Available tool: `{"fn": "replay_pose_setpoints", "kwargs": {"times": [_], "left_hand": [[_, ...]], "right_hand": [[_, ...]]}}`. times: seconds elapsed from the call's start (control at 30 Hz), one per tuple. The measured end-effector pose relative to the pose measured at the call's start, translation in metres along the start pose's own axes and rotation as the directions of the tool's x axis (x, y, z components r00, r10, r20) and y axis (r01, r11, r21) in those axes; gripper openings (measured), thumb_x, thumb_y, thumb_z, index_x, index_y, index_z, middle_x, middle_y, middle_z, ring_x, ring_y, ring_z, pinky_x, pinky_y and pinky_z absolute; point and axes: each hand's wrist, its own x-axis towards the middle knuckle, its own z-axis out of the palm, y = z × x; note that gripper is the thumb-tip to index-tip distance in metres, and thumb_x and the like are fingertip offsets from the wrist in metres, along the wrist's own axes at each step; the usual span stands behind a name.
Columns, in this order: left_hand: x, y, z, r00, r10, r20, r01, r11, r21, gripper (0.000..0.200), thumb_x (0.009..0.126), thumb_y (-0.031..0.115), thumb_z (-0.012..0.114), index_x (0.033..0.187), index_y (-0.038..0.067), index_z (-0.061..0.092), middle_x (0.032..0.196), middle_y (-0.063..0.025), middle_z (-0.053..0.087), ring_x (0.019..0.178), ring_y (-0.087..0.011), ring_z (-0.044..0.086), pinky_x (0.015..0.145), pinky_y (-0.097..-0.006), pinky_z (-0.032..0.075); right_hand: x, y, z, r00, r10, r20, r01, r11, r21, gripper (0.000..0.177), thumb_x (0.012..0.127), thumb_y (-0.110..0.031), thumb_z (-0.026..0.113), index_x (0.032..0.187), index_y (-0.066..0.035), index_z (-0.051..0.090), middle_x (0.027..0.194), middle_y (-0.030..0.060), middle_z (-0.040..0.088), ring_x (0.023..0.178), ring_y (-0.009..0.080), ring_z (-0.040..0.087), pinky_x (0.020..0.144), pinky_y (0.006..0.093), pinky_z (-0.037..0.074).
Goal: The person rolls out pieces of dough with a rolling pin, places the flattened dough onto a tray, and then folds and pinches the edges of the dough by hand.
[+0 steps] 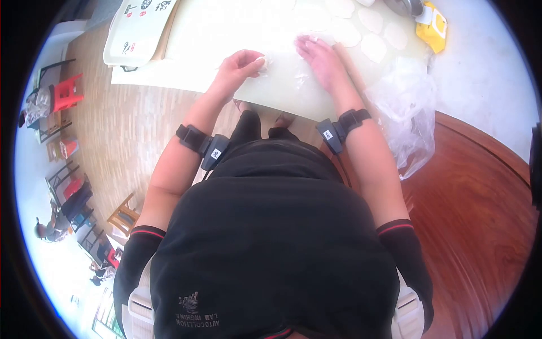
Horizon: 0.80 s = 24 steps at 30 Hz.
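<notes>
At the left, a printed white tray (132, 34) is being supported by the pale worktop (271, 93). Next, a small white dough piece (263, 63) is being pinched between the thumb and bent fingers of the left hand (243, 66), near the worktop's front edge. Farther right, the right hand (322, 59) is being held with fingers extended beside a wooden rolling pin (350, 68); whether anything is being gripped beneath cannot be told. Beyond, flat dough rounds (374, 48) are being borne near a clear plastic bag (403, 101) and a yellow packet (433, 28).

The tray (131, 35) is cropped above; the left grip (239, 69) partly hides a white piece (264, 67).
</notes>
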Motion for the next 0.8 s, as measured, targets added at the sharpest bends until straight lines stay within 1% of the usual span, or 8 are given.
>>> {"fn": "replay_pose_setpoints", "kwargs": {"times": [0.07, 0.3, 0.37, 0.4, 0.47, 0.5, 0.57, 0.8], "left_hand": [[0.0, 0.002, 0.003, 1.0, 0.016, -0.026, -0.017, 0.999, -0.031, 0.033, 0.093, 0.026, 0.067, 0.113, 0.001, 0.061, 0.102, -0.0065, 0.067, 0.096, -0.013, 0.061, 0.086, -0.0283, 0.048], [0.017, 0.001, 0.014, 0.992, 0.093, -0.083, -0.086, 0.993, 0.086, 0.029, 0.09, 0.023, 0.07, 0.106, 0.0, 0.06, 0.098, -0.0075, 0.068, 0.09, -0.0129, 0.064, 0.079, -0.0285, 0.053], [0.032, -0.006, 0.023, 0.986, 0.168, -0.015, -0.157, 0.945, 0.287, 0.028, 0.089, 0.023, 0.071, 0.104, 0.001, 0.062, 0.097, -0.0083, 0.069, 0.09, -0.0137, 0.065, 0.078, -0.0298, 0.054], [0.036, -0.003, 0.03, 0.986, 0.168, -0.012, -0.157, 0.946, 0.283, 0.028, 0.089, 0.023, 0.071, 0.104, 0.001, 0.062, 0.097, -0.0083, 0.069, 0.09, -0.0137, 0.065, 0.078, -0.0298, 0.054], [0.044, 0.004, 0.045, 0.964, 0.266, -0.006, -0.24, 0.878, 0.414, 0.024, 0.088, 0.022, 0.071, 0.101, 0.003, 0.063, 0.097, -0.0077, 0.068, 0.088, -0.0154, 0.066, 0.078, -0.0298, 0.054], [0.046, 0.005, 0.05, 0.964, 0.265, -0.003, -0.24, 0.88, 0.411, 0.024, 0.088, 0.022, 0.071, 0.101, 0.003, 0.063, 0.097, -0.0077, 0.068, 0.088, -0.0154, 0.066, 0.078, -0.0298, 0.054], [0.051, 0.005, 0.058, 0.934, 0.357, 0.015, -0.303, 0.768, 0.564, 0.022, 0.087, 0.021, 0.071, 0.101, 0.004, 0.064, 0.099, -0.0082, 0.065, 0.086, -0.0197, 0.065, 0.079, -0.0313, 0.053], [0.049, -0.029, 0.06, 0.621, 0.781, 0.068, -0.591, 0.409, 0.696, 0.017, 0.087, 0.015, 0.067, 0.102, 0.008, 0.067, 0.102, -0.0102, 0.061, 0.095, -0.028, 0.06, 0.08, -0.0371, 0.053]], "right_hand": [[-0.001, 0.007, 0.006, 0.981, 0.169, 0.099, -0.177, 0.981, 0.078, 0.034, 0.097, -0.007, 0.053, 0.126, 0.011, 0.05, 0.129, 0.0194, 0.056, 0.12, 0.028, 0.057, 0.106, 0.036, 0.046], [-0.046, -0.022, -0.017, 0.999, 0.027, 0.028, -0.026, 0.999, -0.03, 0.032, 0.097, -0.008, 0.053, 0.125, 0.008, 0.053, 0.128, 0.0171, 0.058, 0.118, 0.0271, 0.058, 0.101, 0.0358, 0.048], [-0.066, -0.042, -0.034, 0.982, -0.165, -0.095, 0.099, 0.865, -0.491, 0.032, 0.093, -0.008, 0.056, 0.123, 0.004, 0.057, 0.123, 0.0163, 0.062, 0.114, 0.03, 0.06, 0.097, 0.0373, 0.047], [-0.073, -0.046, -0.045, 0.981, -0.165, -0.098, 0.096, 0.864, -0.494, 0.032, 0.093, -0.008, 0.056, 0.123, 0.004, 0.057, 0.123, 0.0163, 0.062, 0.114, 0.03, 0.06, 0.097, 0.0373, 0.047], [-0.084, -0.044, -0.069, 0.827, -0.56, 0.054, 0.241, 0.266, -0.933, 0.034, 0.087, -0.009, 0.059, 0.12, 0.0, 0.061, 0.123, 0.0183, 0.06, 0.114, 0.0349, 0.057, 0.099, 0.0415, 0.044], [-0.085, -0.039, -0.081, 0.827, -0.559, 0.052, 0.237, 0.264, -0.935, 0.034, 0.087, -0.009, 0.059, 0.12, 0.0, 0.061, 0.123, 0.0183, 0.06, 0.114, 0.0349, 0.057, 0.099, 0.0415, 0.044], [-0.084, -0.025, -0.103, 0.758, -0.625, 0.185, 0.175, -0.078, -0.982, 0.041, 0.084, -0.009, 0.06, 0.124, -0.002, 0.058, 0.122, 0.0206, 0.057, 0.116, 0.0389, 0.052, 0.103, 0.045, 0.04], [-0.085, -0.012, -0.101, 0.805, -0.56, 0.196, 0.08, -0.225, -0.971, 0.052, 0.085, -0.009, 0.06, 0.135, -0.006, 0.048, 0.116, 0.0173, 0.057, 0.11, 0.0379, 0.052, 0.098, 0.0482, 0.041]]}}
